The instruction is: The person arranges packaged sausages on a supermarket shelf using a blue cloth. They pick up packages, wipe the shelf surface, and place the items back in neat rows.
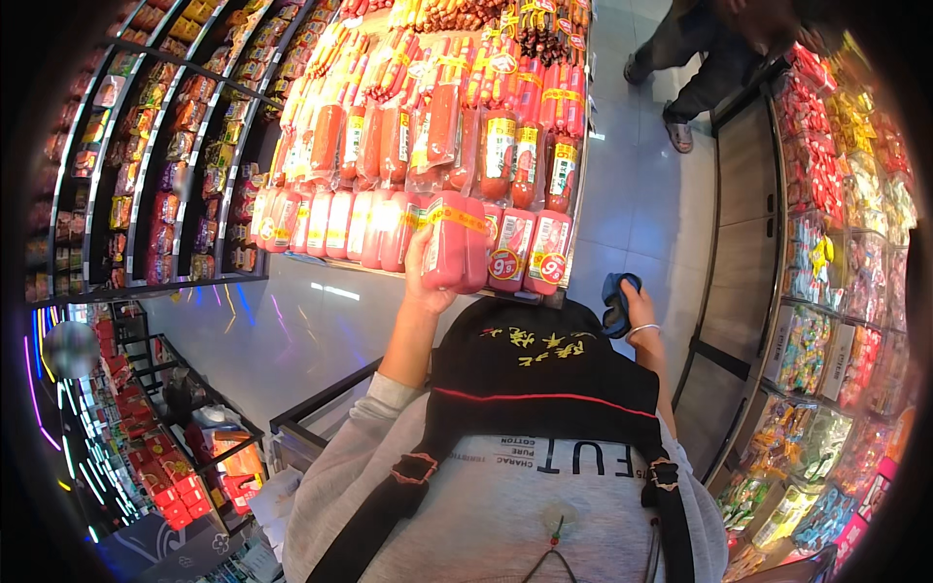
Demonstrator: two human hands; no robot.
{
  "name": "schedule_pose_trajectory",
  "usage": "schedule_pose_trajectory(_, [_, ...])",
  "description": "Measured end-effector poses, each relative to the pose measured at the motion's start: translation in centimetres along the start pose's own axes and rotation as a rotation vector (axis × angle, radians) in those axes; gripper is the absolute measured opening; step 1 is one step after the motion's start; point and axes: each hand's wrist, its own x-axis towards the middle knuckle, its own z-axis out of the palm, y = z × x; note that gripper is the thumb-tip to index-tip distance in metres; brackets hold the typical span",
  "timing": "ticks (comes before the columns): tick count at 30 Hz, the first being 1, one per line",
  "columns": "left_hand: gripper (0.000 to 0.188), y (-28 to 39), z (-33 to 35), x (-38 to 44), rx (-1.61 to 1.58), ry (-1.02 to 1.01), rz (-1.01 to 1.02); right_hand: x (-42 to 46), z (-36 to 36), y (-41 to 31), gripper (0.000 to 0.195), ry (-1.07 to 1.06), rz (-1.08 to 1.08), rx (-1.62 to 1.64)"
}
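My left hand (pixel 426 273) grips a taped pair of pink sausage packs (pixel 453 244) at the front edge of a display table. More pink packs (pixel 379 229) stand in a row beside it, two with round price stickers. Behind the row lie wrapped red sausages (pixel 496 157), and farther back are bundled thin sausages (pixel 503 65). Off the table's right side, low over the floor, my right hand (pixel 636 302) holds a crumpled dark blue cloth (pixel 618 306). A black apron (pixel 547 357) with yellow lettering covers my chest.
Shelves of packaged snacks (pixel 168 146) rise at the left. Along the right, bagged sweets (pixel 816 167) fill a display above wooden cabinets (pixel 743 167). Another person's legs (pixel 685 65) stand in the tiled aisle at the top. A black metal frame (pixel 321 415) is by my left elbow.
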Motion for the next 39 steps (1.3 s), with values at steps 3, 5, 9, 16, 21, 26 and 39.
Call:
schedule_pose_trajectory(3, [0.046,0.8,-1.3,0.3,0.044,0.089,0.056,-0.1,0.9,1.2,0.03,-0.01,-0.007,-0.059])
schedule_pose_trajectory(5, [0.044,1.3,-1.9,0.6,0.155,0.112,0.077,0.3,0.8,2.1,0.028,-0.003,0.001,-0.045])
schedule_pose_trajectory(9, [0.051,2.2,-0.9,0.6,0.436,0.002,0.119,-1.4,1.5,1.0,0.031,-0.015,0.067,-0.016])
schedule_pose_trajectory(16, [0.068,2.6,-0.2,0.7,0.531,-0.082,0.071,-2.9,2.9,0.5,0.031,0.04,0.112,-0.027])
schedule_pose_trajectory(21, [0.072,2.1,0.7,1.4,0.849,-0.011,0.233,-3.2,3.8,-0.3,0.033,0.058,0.119,-0.097])
schedule_pose_trajectory(26, [0.093,1.0,0.0,2.5,1.737,0.236,0.655,-2.5,3.7,0.0,0.035,0.057,0.1,-0.116])
schedule_pose_trajectory(39, [0.081,6.1,3.7,9.8,1.88,0.485,1.001,-0.2,0.7,4.6,0.042,0.107,0.017,-0.157])
